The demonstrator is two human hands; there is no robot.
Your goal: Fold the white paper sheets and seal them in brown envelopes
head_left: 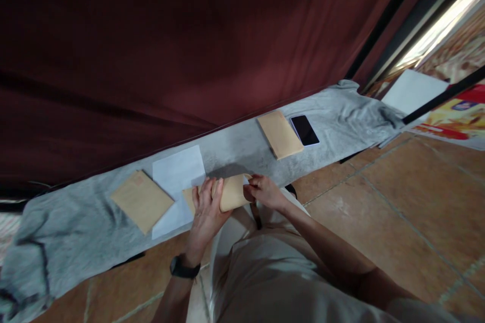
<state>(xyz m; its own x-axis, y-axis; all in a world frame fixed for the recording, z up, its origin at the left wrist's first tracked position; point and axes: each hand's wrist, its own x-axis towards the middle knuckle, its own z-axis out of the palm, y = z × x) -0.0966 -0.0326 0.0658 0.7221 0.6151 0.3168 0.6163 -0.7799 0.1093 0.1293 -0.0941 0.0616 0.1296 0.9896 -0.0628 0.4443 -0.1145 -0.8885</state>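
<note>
A tan paper envelope lies across the near edge of the cloth-covered bench, bowed so that its right end gapes. My left hand, with a dark watch on the wrist, grips it across the middle. At the mouth of the envelope is my right hand, its fingers closed and partly inside. A bit of white paper shows in the opening beside those fingers; how far it reaches inside is hidden. White sheets lie left of my left hand, partly under the envelope.
More tan envelopes lie on the bench: a stack at left and another at right, beside a phone. A grey cloth covers the bench. Behind it hangs a dark red curtain. Tiled floor lies in front.
</note>
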